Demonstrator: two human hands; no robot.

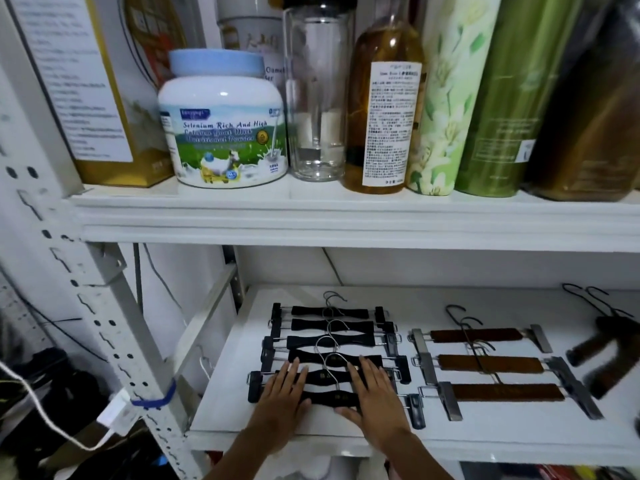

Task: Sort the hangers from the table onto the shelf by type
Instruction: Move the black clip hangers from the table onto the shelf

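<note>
On lower shelf (485, 431), near-left: left hand (284, 389) & right hand (375, 389) lie flat, fingers straight, gripping nothing, on the nearest black clip hangers (311, 342). Prob. squaring up the row; next calls for a light even nudge. Matte black bars, chrome hooks. Brown wooden hangers (491, 363) lie apart, to the right.

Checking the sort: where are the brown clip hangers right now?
Head view: the brown hangers lie on the lower shelf, right of the black hangers under the left hand and right hand.
</note>
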